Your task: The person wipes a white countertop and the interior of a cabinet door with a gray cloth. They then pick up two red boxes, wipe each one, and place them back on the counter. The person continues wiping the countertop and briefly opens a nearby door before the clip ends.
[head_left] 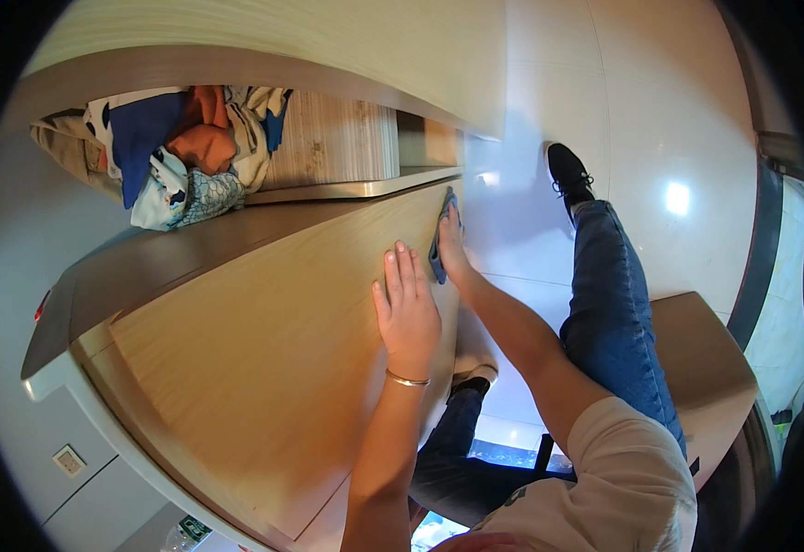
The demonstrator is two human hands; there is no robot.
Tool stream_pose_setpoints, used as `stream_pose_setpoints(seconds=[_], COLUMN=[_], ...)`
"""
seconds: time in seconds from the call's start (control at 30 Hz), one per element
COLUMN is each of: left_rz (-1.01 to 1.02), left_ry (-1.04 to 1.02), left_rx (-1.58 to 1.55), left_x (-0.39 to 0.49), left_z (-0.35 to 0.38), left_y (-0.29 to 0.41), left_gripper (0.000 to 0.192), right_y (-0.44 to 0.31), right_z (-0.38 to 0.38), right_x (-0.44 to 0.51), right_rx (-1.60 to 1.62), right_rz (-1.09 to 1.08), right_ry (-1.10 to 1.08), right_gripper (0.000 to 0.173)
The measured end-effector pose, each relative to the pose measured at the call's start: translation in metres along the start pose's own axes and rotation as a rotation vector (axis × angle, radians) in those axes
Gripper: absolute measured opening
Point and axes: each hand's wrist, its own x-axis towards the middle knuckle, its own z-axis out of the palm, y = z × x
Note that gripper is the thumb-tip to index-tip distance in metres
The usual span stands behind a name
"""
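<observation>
My left hand [407, 303], a metal bracelet [407, 379] at its wrist, rests palm down on a light wood-grain cabinet panel [257, 345]. Its thumb stands away from the fingers, and it holds nothing. Close to the panel's right end, my right hand [452, 248] presses a folded blue-grey cloth [438, 241] against the surface. The palm side of that hand, and part of the cloth, are hidden from me.
An open compartment [336, 141] above the panel holds a pile of clothes and fabrics [181, 152]. Glossy tiles [664, 124] cover the floor on the right. A brown box-like piece [698, 345] stands behind my leg. A wall socket [69, 460] and a plastic bottle [184, 535] are at lower left.
</observation>
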Motion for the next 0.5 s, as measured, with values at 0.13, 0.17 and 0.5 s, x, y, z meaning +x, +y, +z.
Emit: stream_pose_setpoints(seconds=[0.13, 0.17, 0.5], left_rz=[0.061, 0.064, -0.226], left_ry=[-0.050, -0.049, 0.039], left_rx=[-0.050, -0.073, -0.243], left_x=[0.002, 0.001, -0.072], left_z=[0.007, 0.006, -0.059], left_y=[0.005, 0.006, -0.024], left_gripper=[0.054, 0.054, 0.064], right_y=[0.012, 0.005, -0.177], right_z=[0.007, 0.013, 0.035], right_x=[-0.014, -0.023, -0.156], right_rx=[0.002, 0.004, 0.068], right_rz=[-0.009, -0.081, -0.864], right_ry=[0.012, 0.046, 0.106], right_gripper=[0.059, 0.058, 0.053])
